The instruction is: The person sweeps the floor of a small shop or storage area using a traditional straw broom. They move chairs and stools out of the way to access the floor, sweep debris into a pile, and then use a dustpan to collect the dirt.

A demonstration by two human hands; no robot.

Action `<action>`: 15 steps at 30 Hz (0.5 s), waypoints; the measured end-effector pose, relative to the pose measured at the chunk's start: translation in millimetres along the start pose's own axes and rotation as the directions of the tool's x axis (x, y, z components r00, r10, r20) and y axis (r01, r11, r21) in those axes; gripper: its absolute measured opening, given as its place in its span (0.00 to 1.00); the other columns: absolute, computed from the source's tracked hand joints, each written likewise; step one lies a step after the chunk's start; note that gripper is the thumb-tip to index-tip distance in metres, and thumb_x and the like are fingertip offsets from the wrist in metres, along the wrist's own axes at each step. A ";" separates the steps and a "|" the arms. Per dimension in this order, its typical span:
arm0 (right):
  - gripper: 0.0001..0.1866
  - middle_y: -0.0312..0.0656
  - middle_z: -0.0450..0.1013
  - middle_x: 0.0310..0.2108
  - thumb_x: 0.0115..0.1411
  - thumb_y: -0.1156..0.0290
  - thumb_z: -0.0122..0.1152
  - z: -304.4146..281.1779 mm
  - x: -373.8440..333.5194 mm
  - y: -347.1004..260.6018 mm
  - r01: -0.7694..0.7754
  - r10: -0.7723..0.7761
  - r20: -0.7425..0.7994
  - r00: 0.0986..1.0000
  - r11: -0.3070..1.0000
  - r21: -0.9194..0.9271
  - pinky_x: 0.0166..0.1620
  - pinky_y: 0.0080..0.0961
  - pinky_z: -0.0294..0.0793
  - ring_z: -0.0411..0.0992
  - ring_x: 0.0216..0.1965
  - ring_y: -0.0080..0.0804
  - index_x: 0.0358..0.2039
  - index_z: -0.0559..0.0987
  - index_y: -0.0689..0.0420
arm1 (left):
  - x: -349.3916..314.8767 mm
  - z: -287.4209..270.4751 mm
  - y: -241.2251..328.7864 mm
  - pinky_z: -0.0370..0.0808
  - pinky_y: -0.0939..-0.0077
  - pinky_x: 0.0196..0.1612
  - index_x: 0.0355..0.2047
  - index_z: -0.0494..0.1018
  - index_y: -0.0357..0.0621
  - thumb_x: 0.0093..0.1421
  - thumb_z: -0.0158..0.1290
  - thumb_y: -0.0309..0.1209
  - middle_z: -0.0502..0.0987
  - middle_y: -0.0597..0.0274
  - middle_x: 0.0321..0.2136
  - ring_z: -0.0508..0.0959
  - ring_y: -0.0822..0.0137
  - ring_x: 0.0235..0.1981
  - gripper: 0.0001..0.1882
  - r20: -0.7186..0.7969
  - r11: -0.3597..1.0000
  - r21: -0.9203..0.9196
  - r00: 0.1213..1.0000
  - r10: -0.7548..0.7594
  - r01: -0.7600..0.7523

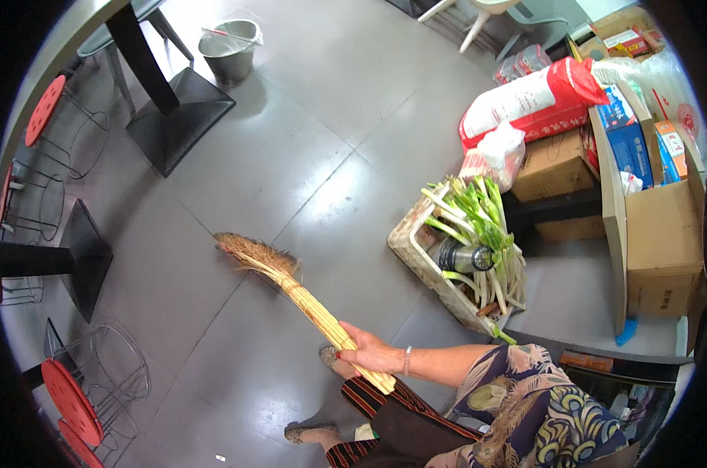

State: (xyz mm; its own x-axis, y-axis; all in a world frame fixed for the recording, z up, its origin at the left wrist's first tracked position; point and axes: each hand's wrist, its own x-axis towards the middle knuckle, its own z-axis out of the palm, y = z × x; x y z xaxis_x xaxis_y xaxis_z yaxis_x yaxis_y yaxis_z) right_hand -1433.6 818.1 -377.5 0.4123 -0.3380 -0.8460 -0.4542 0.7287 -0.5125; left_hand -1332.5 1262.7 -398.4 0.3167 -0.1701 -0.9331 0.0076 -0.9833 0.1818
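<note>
My right hand [375, 352] is closed around the pale handle of a straw broom [316, 316], and a beaded bracelet circles the wrist. The broom slants away to the upper left, its dark, frayed bristle end [256, 253] over the grey tiled floor [307, 195]. Whether the bristles touch the tiles I cannot tell. My left hand is out of view. Below the broom, my two shoes and striped trousers show.
To the right stands a crate [406, 234] of green onions with a steel flask [463, 256] among them. Behind it are a red-and-white sack [517, 105] and cardboard boxes [661, 234]. A metal bucket [229, 56], black table bases [178, 117] and red stools [71, 399] stand leftward.
</note>
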 end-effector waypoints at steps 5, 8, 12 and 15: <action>0.46 0.50 0.72 0.41 0.59 0.67 0.57 -25.7 49.9 -92.2 0.119 -0.203 -0.141 0.969 0.883 -0.453 0.34 0.29 0.77 0.73 0.30 0.34 0.68 0.38 0.55 | -8.7 5.1 -14.3 0.69 0.65 0.50 0.53 0.67 0.34 0.59 0.49 0.35 0.74 0.45 0.42 0.73 0.53 0.44 0.24 -0.011 0.998 -0.067 1.000 -0.006 0.005; 0.50 0.48 0.71 0.35 0.57 0.66 0.62 -46.2 135.9 -132.6 0.081 -0.247 -0.245 0.937 0.839 -0.538 0.25 0.29 0.75 0.71 0.22 0.31 0.68 0.36 0.53 | -28.4 8.5 -39.9 0.70 0.65 0.49 0.53 0.67 0.33 0.59 0.49 0.35 0.74 0.46 0.41 0.73 0.55 0.43 0.23 -0.041 0.991 -0.127 0.998 -0.040 0.035; 0.48 0.58 0.73 0.37 0.57 0.72 0.56 -28.4 178.8 -89.1 -0.104 -0.147 -0.264 0.953 0.661 -0.743 0.39 0.39 0.76 0.76 0.35 0.47 0.68 0.34 0.50 | -49.9 15.4 -71.5 0.70 0.66 0.48 0.52 0.67 0.33 0.59 0.50 0.34 0.74 0.48 0.40 0.73 0.56 0.42 0.23 -0.047 0.979 -0.194 0.996 -0.073 0.062; 0.48 0.64 0.72 0.40 0.57 0.75 0.53 22.6 116.1 -6.1 -0.095 -0.101 -0.203 0.974 0.629 -0.772 0.47 0.40 0.73 0.74 0.42 0.54 0.68 0.31 0.49 | -54.4 20.4 -83.1 0.71 0.67 0.47 0.52 0.67 0.32 0.58 0.51 0.33 0.74 0.49 0.40 0.74 0.57 0.41 0.23 -0.057 0.967 -0.249 0.995 -0.078 0.062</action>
State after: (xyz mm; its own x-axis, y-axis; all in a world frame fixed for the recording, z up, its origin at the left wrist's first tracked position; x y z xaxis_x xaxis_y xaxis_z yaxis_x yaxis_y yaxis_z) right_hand -1365.1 787.9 -469.3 0.2877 -0.5236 -0.8019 -0.9342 0.0308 -0.3553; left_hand -1369.8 1352.4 -369.0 0.3685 -0.0884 -0.9254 0.2630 -0.9449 0.1951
